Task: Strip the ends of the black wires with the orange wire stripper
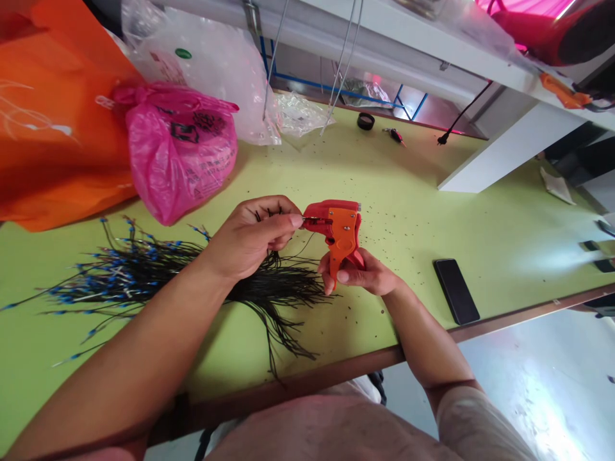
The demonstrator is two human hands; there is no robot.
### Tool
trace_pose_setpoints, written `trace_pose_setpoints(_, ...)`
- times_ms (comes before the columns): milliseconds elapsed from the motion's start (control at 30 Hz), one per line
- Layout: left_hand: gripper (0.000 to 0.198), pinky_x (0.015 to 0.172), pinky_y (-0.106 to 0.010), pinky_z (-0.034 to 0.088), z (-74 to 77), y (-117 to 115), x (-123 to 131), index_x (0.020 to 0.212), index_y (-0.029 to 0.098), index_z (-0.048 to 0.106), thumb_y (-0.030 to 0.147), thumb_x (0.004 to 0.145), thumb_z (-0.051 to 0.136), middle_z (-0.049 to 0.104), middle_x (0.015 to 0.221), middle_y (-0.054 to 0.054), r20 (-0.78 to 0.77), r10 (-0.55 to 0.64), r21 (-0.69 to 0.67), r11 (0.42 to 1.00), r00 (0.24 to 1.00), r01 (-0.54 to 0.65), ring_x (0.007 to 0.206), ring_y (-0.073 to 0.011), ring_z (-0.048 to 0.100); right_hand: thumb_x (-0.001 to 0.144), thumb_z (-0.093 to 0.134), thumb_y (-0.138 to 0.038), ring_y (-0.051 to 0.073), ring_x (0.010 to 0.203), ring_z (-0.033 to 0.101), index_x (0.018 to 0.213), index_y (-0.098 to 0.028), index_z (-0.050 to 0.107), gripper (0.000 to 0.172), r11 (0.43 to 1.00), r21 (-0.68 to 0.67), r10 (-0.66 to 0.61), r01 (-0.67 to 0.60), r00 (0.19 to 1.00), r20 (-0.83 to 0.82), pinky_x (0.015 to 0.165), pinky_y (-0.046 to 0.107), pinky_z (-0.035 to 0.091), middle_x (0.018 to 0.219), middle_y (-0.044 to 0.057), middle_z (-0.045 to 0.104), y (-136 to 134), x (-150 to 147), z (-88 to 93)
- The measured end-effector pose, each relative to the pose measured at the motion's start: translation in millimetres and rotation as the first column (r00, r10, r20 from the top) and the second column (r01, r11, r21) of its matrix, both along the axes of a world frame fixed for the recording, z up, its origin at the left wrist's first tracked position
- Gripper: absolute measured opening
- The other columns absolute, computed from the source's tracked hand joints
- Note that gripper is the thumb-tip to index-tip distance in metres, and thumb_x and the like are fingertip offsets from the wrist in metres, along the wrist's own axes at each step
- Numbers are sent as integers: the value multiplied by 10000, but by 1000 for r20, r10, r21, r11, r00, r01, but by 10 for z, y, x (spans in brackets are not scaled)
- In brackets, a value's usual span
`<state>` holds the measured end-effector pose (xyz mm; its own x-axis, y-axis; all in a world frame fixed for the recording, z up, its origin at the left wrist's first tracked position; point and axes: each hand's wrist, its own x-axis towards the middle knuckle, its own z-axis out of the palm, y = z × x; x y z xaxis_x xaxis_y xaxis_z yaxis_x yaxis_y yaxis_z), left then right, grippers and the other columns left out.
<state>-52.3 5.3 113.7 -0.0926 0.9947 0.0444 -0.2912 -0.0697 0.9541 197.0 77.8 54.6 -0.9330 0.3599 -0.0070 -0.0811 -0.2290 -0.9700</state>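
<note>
My left hand (pixel 257 237) pinches thin black wires, one of which reaches the jaws of a red and orange wire stripper (pixel 342 234). The fingers of my right hand (pixel 358 272) are wrapped round the stripper's handles. Below and to the left of my hands lies a large bundle of black wires (pixel 283 285), with blue pieces at the left ends. My left forearm covers part of the bundle.
Orange (pixel 62 128) and pink (pixel 182 150) bags stand at the back left beside clear plastic. A black phone (pixel 455 291) lies right, near the table's front edge. A black ring (pixel 366 121) and small scraps are farther back. A white shelf support (pixel 509 137) stands right.
</note>
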Motion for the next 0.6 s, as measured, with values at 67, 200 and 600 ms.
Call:
trace_pose_setpoints(67,311,472,-215,194,-2,2,-1,700,177,668,313,776,937,421,509,86,44,-29,-5,1000,999,29,475,-51,303,963,896,-546,187,844,759,1195,-160,755,472,1000,14,0,0,1000,-17,827,346,595,908,47,807,-5,-11,-20)
trace_pose_setpoints(200,351,458,-203,193,2,4,6,673,178,644,317,767,952,394,511,97,95,-53,-5,999,994,54,471,-45,278,1004,848,-564,155,778,697,1041,-176,739,404,1000,31,0,1,999,-40,761,315,570,854,19,744,-38,-58,-12)
trace_pose_setpoints(600,417,425,-188,188,46,12,156,581,194,590,307,662,983,296,495,123,193,46,-34,999,980,-41,438,-28,202,1026,762,-678,104,527,546,708,-200,636,588,972,171,-168,163,986,18,535,259,449,593,-10,646,-138,-169,-74)
